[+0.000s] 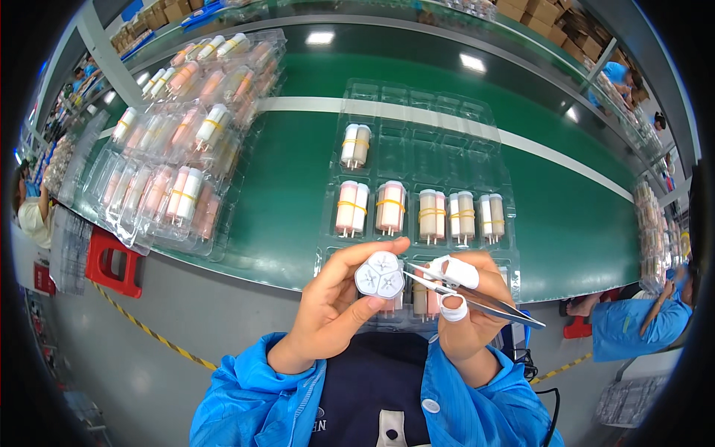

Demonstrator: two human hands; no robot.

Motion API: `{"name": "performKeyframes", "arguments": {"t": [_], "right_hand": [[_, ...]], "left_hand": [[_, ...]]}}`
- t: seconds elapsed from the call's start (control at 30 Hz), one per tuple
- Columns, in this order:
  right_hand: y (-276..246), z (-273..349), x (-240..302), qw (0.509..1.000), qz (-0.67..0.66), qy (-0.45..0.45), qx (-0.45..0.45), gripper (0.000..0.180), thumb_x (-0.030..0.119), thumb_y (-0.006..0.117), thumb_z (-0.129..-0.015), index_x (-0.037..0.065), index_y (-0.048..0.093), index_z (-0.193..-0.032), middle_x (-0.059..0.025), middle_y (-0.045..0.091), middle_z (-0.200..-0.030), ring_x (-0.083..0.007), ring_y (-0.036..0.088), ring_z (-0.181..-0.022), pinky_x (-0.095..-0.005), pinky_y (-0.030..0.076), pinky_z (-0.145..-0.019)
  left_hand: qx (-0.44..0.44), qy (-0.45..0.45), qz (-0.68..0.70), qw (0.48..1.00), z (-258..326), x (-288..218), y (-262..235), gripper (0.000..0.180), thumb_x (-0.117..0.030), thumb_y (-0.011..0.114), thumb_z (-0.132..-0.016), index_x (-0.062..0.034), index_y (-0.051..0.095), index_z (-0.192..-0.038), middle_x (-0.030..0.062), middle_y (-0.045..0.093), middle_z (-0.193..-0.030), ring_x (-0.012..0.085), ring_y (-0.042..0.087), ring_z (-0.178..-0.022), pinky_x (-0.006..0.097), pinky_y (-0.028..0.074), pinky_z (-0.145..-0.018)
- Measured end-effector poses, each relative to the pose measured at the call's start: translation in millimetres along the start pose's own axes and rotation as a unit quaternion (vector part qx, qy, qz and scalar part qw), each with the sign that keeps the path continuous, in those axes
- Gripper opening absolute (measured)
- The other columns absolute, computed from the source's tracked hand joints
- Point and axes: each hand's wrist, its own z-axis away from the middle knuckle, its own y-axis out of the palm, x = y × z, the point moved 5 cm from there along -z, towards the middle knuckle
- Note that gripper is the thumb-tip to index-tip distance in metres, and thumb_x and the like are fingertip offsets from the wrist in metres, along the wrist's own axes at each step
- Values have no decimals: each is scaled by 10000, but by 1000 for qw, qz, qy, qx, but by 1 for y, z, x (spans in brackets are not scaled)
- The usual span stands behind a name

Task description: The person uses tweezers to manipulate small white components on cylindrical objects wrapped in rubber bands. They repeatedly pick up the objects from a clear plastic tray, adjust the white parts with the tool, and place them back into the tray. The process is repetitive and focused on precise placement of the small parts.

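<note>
Between the thumb and fingers of my left hand [331, 309] is a white-ended cylinder bundle [380, 275], its round end facing up and split into three sections. My right hand [469, 305], with white wraps on thumb and forefinger, grips metal tweezers [488, 302]. The tweezer tips point left, close beside the bundle's end; I cannot tell if they touch it. Beyond my hands lies a clear plastic tray [417, 112]. Banded cylinder bundles [390, 207] in pink, white and beige stand in its pockets, thin pins at their near ends. My hands hide its near part.
Stacked clear trays [175, 141] full of similar bundles stand at the left on the green table [298, 160]. A red stool [113, 262] is below the table's left edge. At the right, a person in blue [642, 324] sits near more stacked trays [649, 231].
</note>
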Motion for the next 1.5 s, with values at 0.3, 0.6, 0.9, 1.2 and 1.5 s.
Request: {"name": "performKeyframes", "arguments": {"t": [0.3, 0.6, 0.9, 1.2, 1.5], "right_hand": [[4, -1, 4, 998, -11, 56, 1, 198, 61, 711, -794, -36, 654, -957, -176, 673, -902, -208, 651, -791, -299, 520, -659], [12, -11, 10, 997, 24, 35, 64, 177, 22, 702, -794, -30, 656, -957, -168, 672, -890, -184, 653, -746, -275, 518, -634], [15, -14, 8, 997, 19, 32, 66, 167, 6, 690, -802, -25, 658, -962, -162, 668, -880, -167, 653, -709, -261, 517, -592], [15, -13, 6, 997, -4, 55, 60, 161, 13, 682, -814, -19, 660, -970, -161, 665, -885, -161, 652, -706, -257, 517, -586], [16, -14, 5, 996, -7, 49, 72, 155, 7, 668, -828, -28, 654, -979, -154, 654, -891, -150, 649, -694, -249, 518, -571]], "left_hand": [[-41, 124, -280, 951, 2, 5, -1, 456, 133, 615, -755, -8, 374, -1115, 252, 514, -1225, 268, 558, -1083, 373, 467, -910], [-53, 160, -362, 917, 3, 2, -1, 495, 160, 589, -732, -28, 344, -1118, 213, 514, -1095, 244, 551, -994, 350, 472, -866], [-55, 205, -408, 888, 1, -2, 0, 493, 156, 601, -702, -24, 367, -1098, 217, 525, -1076, 265, 523, -986, 357, 435, -866], [-101, 240, -392, 883, 1, -2, -2, 538, 178, 581, -586, -21, 466, -1073, 183, 599, -1052, 334, 547, -938, 397, 453, -814], [-98, 237, -401, 879, 0, -5, 0, 539, 179, 583, -582, -20, 465, -1069, 184, 596, -1048, 339, 547, -939, 406, 450, -818]]}}
